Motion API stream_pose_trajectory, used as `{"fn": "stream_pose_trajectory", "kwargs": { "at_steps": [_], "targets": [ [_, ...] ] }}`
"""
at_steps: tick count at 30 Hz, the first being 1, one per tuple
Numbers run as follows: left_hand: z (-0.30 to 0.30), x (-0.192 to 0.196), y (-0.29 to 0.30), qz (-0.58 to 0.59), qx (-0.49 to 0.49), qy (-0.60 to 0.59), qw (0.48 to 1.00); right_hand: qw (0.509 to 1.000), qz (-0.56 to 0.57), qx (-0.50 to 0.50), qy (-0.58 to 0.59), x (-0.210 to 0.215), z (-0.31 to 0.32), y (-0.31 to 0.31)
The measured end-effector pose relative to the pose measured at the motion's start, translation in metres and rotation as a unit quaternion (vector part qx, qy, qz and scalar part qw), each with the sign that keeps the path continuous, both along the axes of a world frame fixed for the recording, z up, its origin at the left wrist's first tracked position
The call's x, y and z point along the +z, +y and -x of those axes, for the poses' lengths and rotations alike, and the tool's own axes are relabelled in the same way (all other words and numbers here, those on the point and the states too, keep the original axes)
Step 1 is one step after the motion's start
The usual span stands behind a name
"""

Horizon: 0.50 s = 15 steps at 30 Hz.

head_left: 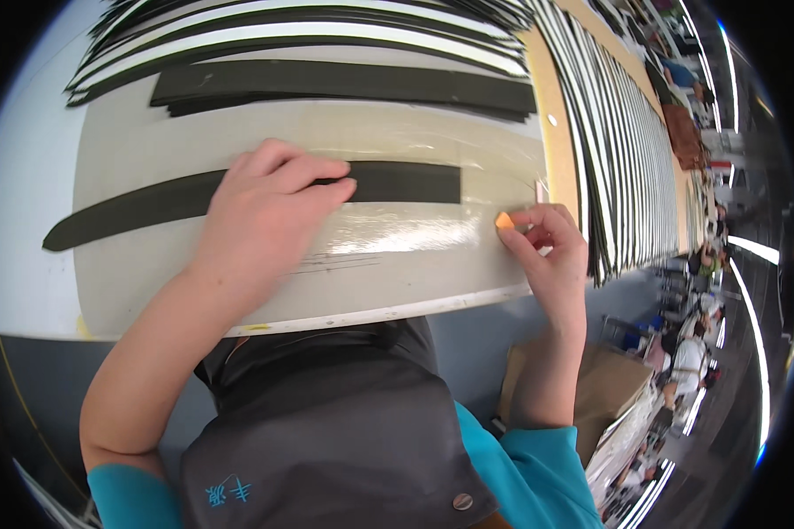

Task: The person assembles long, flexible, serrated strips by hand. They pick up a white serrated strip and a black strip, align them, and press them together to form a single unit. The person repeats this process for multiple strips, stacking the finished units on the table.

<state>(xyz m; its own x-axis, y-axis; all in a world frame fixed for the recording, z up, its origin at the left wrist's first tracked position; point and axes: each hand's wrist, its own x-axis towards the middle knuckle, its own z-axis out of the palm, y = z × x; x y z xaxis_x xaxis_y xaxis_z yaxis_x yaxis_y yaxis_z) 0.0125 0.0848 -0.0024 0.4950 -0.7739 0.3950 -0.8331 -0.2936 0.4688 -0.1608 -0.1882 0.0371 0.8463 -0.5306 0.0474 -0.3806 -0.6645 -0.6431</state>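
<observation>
A long black strip (406,182), with one rounded end and one square end, lies across the work surface in front of me. My left hand (269,207) is closed on the strip's middle, its fingertips bent against it. Beyond the strip's square end, my right hand (551,238) pinches a small orange piece (504,220) between thumb and finger; its exact kind is too small to make out. The orange piece is apart from the strip. Part of the strip is hidden under my left hand.
Further back lies a short stack of black strips (344,85), with layered black and white strips (326,40) behind it. To the right, many strips (626,150) stand in a long row. A brown box (622,379) stands below the table's front edge (370,310).
</observation>
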Motion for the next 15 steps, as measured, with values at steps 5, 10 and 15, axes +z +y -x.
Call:
{"fn": "stream_pose_trajectory", "kwargs": {
  "at_steps": [5,10,15],
  "targets": [
    [-0.001,-0.005,0.000,0.021,-0.005,0.004,1.000,0.992,-0.095,0.065,0.059,0.023,-0.023,0.003],
    [0.000,-0.011,0.001,0.024,0.008,0.008,1.000,0.972,-0.109,0.200,-0.057,0.012,-0.084,0.053],
    [0.001,-0.010,-0.002,0.044,0.007,0.023,0.999,0.970,-0.202,0.129,-0.031,-0.003,-0.119,0.079]
  ]
}}
